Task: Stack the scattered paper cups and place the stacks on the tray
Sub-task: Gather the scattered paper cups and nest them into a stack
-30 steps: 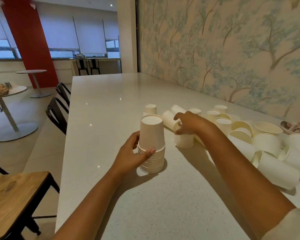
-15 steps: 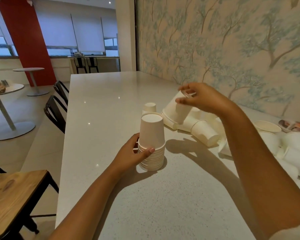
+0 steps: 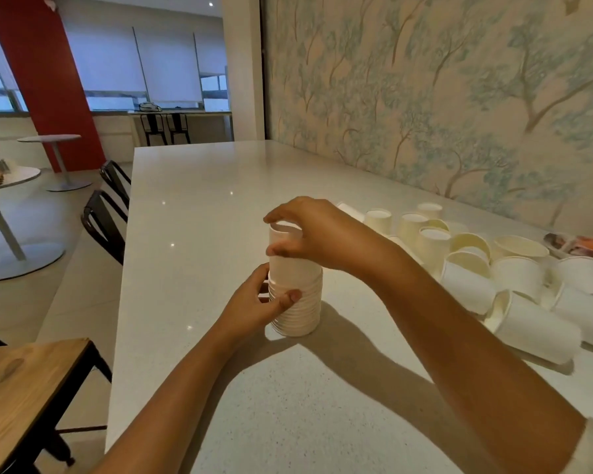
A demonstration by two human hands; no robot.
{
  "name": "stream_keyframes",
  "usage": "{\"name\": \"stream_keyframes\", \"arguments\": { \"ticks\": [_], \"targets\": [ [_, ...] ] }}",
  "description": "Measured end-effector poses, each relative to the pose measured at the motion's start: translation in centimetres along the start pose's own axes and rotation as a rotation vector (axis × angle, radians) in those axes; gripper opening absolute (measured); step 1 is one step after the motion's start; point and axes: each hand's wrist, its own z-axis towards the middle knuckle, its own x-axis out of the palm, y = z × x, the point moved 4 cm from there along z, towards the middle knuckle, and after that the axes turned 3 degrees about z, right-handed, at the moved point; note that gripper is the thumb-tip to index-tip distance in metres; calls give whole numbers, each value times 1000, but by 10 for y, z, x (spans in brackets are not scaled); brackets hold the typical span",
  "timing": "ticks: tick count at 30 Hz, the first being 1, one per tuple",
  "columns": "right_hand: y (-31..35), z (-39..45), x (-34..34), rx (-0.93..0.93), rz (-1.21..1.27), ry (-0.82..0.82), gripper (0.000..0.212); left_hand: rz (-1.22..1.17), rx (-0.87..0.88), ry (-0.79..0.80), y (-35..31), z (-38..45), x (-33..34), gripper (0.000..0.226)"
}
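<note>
An upside-down stack of white paper cups (image 3: 297, 307) stands in the middle of the white table (image 3: 199, 213). My left hand (image 3: 254, 304) grips the lower part of the stack from the left. My right hand (image 3: 308, 232) is closed around a single inverted paper cup (image 3: 283, 241) that sits over the top of the stack. Several loose paper cups (image 3: 469, 260) lie scattered to the right, some upright, some inverted, some on their sides. A tray edge (image 3: 579, 246) with a coloured print peeks out at the far right behind the cups.
A wall with tree-pattern wallpaper (image 3: 459, 97) runs along the table's right side. Black chairs (image 3: 107, 206) stand at the table's left edge, and a wooden stool (image 3: 24, 391) is at the lower left. A round table (image 3: 7, 186) stands further left.
My right hand picked a cup out of the scattered group, lifted it, carried it left and brought it down over the top of the stack. My left hand kept its hold on the stack.
</note>
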Motion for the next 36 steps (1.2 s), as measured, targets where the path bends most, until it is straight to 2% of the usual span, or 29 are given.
{"name": "stream_keyframes", "arguments": {
  "ticks": [3, 5, 7, 10, 14, 16, 20, 22, 24, 27, 29, 31, 34, 36],
  "targets": [
    [-4, 1, -2, 15, 20, 39, 51, 6, 3, 1, 0, 1, 0, 62],
    [-12, -2, -11, -18, 132, 58, 47, -5, 9, 11, 1, 0, -1, 64],
    [-32, -6, -21, 7, 240, -15, 49, -20, 5, 23, 2, 0, -1, 70],
    [-85, -12, -32, 237, 132, -117, 54, -22, -6, 37, 3, 1, 0, 69],
    [-150, -30, -21, 632, -163, 78, 72, -27, 0, 44, 3, 3, 0, 62],
    [-167, -34, -9, 717, -233, 118, 77, -44, -6, 44, 3, 3, 0, 60],
    [-181, -35, 7, 790, -183, 123, 94, -90, -35, 44, 3, -1, 2, 62],
    [-183, -33, 3, 797, -165, 99, 102, -80, -42, 41, 3, 0, 2, 66],
    [-179, -31, -10, 780, -117, 56, 100, -67, -24, 43, 1, 0, 2, 66],
    [-161, -29, -38, 693, 32, -6, 65, -38, -8, 31, -1, 0, 1, 66],
    [-145, -28, -51, 587, 244, -24, 41, -27, -14, 13, -2, 0, 1, 67],
    [-125, -31, -60, 483, 450, -39, 29, -20, -11, 16, -4, -2, 2, 66],
    [-92, -38, -76, 317, 510, -98, 29, -28, 9, 60, -8, -4, 9, 61],
    [-66, -43, -81, 226, 445, -123, 44, -76, -6, 89, -9, -6, 14, 55]
  ]
}}
